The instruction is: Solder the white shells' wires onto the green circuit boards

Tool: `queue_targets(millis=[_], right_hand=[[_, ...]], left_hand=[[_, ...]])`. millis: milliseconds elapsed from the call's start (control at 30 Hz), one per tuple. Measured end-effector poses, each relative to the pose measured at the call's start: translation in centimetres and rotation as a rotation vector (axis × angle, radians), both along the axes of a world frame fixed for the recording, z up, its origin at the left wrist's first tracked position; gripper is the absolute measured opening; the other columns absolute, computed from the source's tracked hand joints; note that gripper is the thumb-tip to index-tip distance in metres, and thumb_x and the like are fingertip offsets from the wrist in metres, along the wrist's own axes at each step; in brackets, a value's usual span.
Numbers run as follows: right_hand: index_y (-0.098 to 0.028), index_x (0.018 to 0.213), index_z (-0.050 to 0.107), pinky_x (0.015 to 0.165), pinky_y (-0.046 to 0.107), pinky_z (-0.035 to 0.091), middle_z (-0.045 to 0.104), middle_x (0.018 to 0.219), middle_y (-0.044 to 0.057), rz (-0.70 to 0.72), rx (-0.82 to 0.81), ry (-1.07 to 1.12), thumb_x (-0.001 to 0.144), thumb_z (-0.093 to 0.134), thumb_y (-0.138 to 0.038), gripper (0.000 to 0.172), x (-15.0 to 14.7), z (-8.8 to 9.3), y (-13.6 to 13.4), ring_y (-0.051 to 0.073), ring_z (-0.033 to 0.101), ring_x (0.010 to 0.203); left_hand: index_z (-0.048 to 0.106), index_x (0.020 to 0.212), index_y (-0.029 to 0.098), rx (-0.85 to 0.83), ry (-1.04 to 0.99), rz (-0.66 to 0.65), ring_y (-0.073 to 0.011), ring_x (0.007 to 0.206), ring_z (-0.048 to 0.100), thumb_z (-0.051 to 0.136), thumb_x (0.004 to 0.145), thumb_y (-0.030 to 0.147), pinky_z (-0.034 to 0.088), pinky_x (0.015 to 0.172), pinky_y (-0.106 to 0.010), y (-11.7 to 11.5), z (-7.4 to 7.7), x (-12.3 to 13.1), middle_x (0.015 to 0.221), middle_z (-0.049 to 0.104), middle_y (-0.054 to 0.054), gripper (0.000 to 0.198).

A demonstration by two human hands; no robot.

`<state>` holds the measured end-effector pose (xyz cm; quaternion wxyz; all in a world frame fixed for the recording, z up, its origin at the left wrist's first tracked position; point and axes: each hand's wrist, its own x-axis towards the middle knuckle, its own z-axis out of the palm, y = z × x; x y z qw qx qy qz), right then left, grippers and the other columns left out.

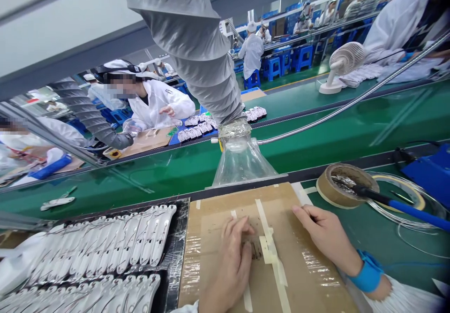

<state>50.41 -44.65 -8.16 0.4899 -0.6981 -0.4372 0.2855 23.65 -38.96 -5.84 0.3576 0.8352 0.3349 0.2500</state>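
A taped cardboard sheet (218, 205) lies on the bench in front of me, with strips of cream masking tape (281, 275) along its middle. My left hand (230, 261) rests on the sheet left of the tape, its fingers loosely bent and the thumb apart from them. No object shows in it. At the sheet's right edge is my right hand (325, 235), fingers curled in and thumb against them; whatever is between them is hidden. A blue wrist band (367, 271) circles the right wrist.
Left stands a black tray (179, 238) with rows of white wired parts (140, 238). Right are a tape roll (346, 186), a blue-handled tool (408, 207) and coiled wire. A clear hood (242, 163) on a grey duct (197, 45) hangs ahead. Co-workers sit across the line.
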Motion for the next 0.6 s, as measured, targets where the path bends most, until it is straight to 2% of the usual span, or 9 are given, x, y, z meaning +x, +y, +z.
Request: queue_targets(millis=[67,133,167,233,300,333,400,533,600], right_hand=[[-0.026,0.065,0.027,0.057,0.031,0.024,0.025,0.067,-0.003,0.000,-0.001,0.006,0.098,0.052,-0.067,0.059,0.0,0.0,0.0,0.016,0.029,0.062],[-0.025,0.065,0.027,0.058,0.031,0.024,0.025,0.067,-0.003,0.000,-0.002,0.013,0.098,0.052,-0.067,0.059,0.0,0.0,0.0,0.016,0.029,0.062],[-0.025,0.065,0.028,0.058,0.032,0.024,0.025,0.067,-0.003,0.000,-0.002,0.018,0.098,0.052,-0.067,0.059,0.0,0.0,0.0,0.016,0.029,0.063],[-0.025,0.065,0.028,0.059,0.032,0.024,0.025,0.067,-0.003,-0.001,-0.002,0.029,0.098,0.053,-0.066,0.059,0.0,0.1,0.0,0.016,0.028,0.063],[-0.025,0.065,0.028,0.059,0.032,0.023,0.025,0.068,-0.003,0.002,0.000,0.046,0.098,0.054,-0.067,0.059,0.0,0.0,-0.1,0.016,0.028,0.064],[-0.025,0.065,0.028,0.059,0.032,0.023,0.025,0.068,-0.004,0.004,0.000,0.056,0.098,0.055,-0.067,0.059,0.0,0.0,-0.1,0.015,0.027,0.064],[-0.025,0.065,0.028,0.059,0.031,0.023,0.024,0.068,-0.004,0.005,0.001,0.076,0.098,0.055,-0.068,0.060,0.0,-0.3,-0.1,0.015,0.027,0.064],[-0.026,0.063,0.029,0.058,0.028,0.025,0.024,0.066,-0.006,-0.007,0.025,0.086,0.097,0.056,-0.072,0.063,-0.2,-1.1,0.4,0.014,0.031,0.061],[-0.026,0.063,0.030,0.056,0.027,0.026,0.027,0.063,-0.007,-0.007,0.043,0.068,0.097,0.055,-0.075,0.065,-0.3,-1.6,0.9,0.012,0.032,0.057]], left_hand=[[0.027,0.163,0.041,0.024,0.055,-0.069,-0.0200,0.139,0.057,0.035,0.109,0.012,0.015,0.136,-0.069,0.0,0.4,0.3,0.130,0.067,-0.003,0.061],[0.017,0.168,0.042,-0.004,0.128,-0.104,-0.0229,0.155,0.043,0.033,0.110,0.015,0.013,0.136,-0.071,-0.1,0.8,0.5,0.142,0.065,-0.005,0.066],[0.012,0.170,0.042,-0.031,0.159,-0.099,-0.0252,0.163,0.029,0.033,0.111,0.018,0.014,0.135,-0.072,-0.2,1.0,0.5,0.154,0.058,-0.006,0.067],[0.000,0.172,0.042,-0.096,0.198,-0.057,-0.0285,0.169,0.000,0.034,0.112,0.024,0.016,0.134,-0.073,-0.4,1.4,0.5,0.176,0.030,-0.006,0.070],[-0.005,0.172,0.043,-0.132,0.208,-0.008,-0.0292,0.168,-0.008,0.034,0.113,0.028,0.017,0.135,-0.070,-0.6,1.5,0.4,0.182,0.006,-0.001,0.072],[-0.004,0.172,0.043,-0.133,0.207,0.007,-0.0288,0.168,-0.005,0.035,0.113,0.029,0.017,0.135,-0.069,-0.7,1.5,0.3,0.182,0.003,0.000,0.071],[0.003,0.172,0.042,-0.089,0.198,0.014,-0.0274,0.168,0.006,0.036,0.113,0.028,0.020,0.136,-0.065,-0.8,1.0,0.3,0.182,0.009,-0.001,0.069],[0.033,0.168,0.032,0.181,0.136,-0.034,-0.0249,0.162,0.033,0.037,0.110,0.016,0.030,0.135,-0.056,-0.3,-0.6,0.6,0.171,0.043,-0.005,0.060],[0.047,0.161,0.034,0.289,0.127,-0.056,-0.0241,0.153,0.050,0.042,0.108,0.016,0.033,0.135,-0.053,0.2,-1.3,1.0,0.157,0.060,-0.003,0.056]])
